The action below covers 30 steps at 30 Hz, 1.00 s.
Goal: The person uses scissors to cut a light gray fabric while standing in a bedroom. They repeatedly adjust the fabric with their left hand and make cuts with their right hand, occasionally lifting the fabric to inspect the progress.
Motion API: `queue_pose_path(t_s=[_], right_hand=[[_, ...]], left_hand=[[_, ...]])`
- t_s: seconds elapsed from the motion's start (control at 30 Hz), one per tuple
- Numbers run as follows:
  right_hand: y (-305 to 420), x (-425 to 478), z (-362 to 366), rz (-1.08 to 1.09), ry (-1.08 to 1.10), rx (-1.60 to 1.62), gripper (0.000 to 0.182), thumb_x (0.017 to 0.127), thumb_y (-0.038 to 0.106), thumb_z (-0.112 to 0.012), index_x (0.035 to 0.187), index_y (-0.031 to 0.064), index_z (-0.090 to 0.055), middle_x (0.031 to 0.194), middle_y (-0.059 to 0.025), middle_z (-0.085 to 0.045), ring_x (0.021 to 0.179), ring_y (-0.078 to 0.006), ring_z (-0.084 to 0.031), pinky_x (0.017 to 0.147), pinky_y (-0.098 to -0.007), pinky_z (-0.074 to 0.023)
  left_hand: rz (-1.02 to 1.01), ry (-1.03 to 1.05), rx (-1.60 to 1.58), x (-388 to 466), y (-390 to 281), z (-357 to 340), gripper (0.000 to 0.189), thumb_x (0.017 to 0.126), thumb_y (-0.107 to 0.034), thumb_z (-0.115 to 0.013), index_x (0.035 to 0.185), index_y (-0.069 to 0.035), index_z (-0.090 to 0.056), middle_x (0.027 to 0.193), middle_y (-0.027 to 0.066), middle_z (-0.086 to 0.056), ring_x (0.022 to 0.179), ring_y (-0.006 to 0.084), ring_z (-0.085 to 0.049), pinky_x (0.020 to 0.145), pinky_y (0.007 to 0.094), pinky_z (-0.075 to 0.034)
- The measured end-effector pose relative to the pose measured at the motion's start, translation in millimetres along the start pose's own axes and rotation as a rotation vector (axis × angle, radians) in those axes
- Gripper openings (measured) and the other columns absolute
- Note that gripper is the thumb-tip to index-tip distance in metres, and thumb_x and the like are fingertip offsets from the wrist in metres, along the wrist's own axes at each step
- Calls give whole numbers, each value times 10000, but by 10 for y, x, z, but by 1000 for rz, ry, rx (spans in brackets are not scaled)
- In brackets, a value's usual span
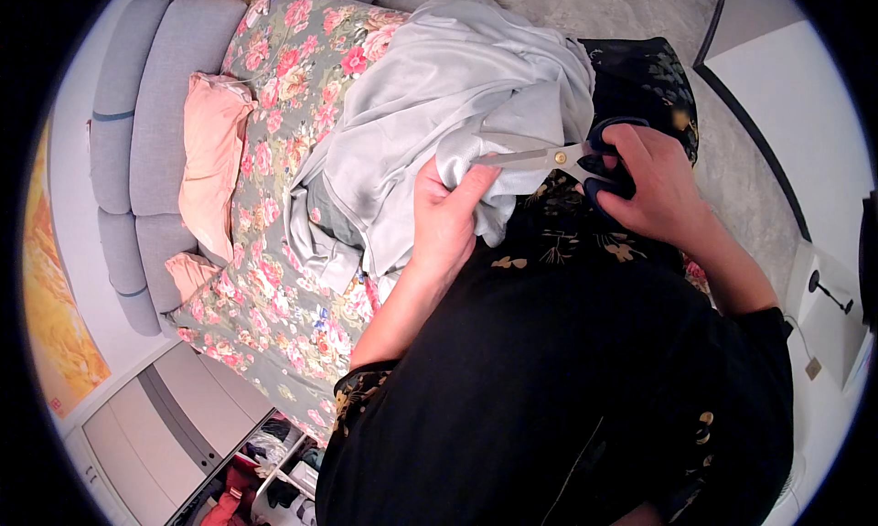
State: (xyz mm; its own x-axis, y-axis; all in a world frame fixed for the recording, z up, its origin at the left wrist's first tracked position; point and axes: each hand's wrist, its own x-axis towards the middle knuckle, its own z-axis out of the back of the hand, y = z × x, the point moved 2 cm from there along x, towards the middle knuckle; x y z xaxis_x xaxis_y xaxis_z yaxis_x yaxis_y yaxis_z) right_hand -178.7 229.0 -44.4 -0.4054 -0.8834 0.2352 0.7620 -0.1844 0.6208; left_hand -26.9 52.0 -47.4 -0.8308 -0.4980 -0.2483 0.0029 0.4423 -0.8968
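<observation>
Light grey satiny fabric lies in loose folds across my lap and the bed. My left hand pinches a bunched part of it, thumb on top near the scissors' blade tips. My right hand grips the dark handles of a pair of scissors, fingers through the loops. The metal blades point left, towards my left thumb, and lie at the gathered cloth; one blade crosses over the fabric. Whether the lower blade runs under the cloth, I cannot tell.
A floral sheet covers the bed under the fabric. Pink pillows rest against the grey padded headboard. Open storage with clothes is at the lower left. A grey floor shows at the right, beside a white wall or panel.
</observation>
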Motion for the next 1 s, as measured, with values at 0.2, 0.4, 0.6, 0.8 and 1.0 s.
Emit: queue_pose_path(t_s=[0.2,0.4,0.6,0.8,1.0], right_hand=[[-13,-12,19,-17,23,4,417,641,113,-737,974,40,-495,713,-73,-537,653,-247,-561,566,-352,-442],[-24,-22,19,-1,18,-5,412,670,140,-747,979,34,-496,724,-82,-560,642,-245,-577,556,-348,-448],[-21,-19,34,-10,39,-3,402,686,136,-742,988,29,-499,751,-94,-586,644,-241,-600,554,-336,-464],[-27,-20,25,-12,43,-16,419,659,156,-735,963,44,-468,748,-90,-585,683,-290,-597,587,-382,-458],[-39,-16,22,-143,95,54,409,693,160,-742,960,41,-455,762,-97,-597,721,-269,-618,621,-361,-477]], left_hand=[[-30,1,45,1,-11,-50,199,874,-29,-600,1067,17,-611,974,56,-660,848,100,-605,775,248,-476],[-49,-5,98,2,-18,-53,192,875,-32,-606,1062,8,-620,966,50,-663,841,92,-602,765,241,-472],[-60,-15,113,3,-19,-50,193,870,-28,-615,1060,7,-624,962,45,-664,835,86,-599,760,238,-469],[-55,-21,125,4,-23,-51,185,871,-33,-620,1052,6,-628,951,40,-665,825,83,-599,750,234,-469],[-36,-28,115,0,-9,-37,182,872,-33,-624,1050,4,-629,961,42,-665,840,86,-602,764,236,-470]])
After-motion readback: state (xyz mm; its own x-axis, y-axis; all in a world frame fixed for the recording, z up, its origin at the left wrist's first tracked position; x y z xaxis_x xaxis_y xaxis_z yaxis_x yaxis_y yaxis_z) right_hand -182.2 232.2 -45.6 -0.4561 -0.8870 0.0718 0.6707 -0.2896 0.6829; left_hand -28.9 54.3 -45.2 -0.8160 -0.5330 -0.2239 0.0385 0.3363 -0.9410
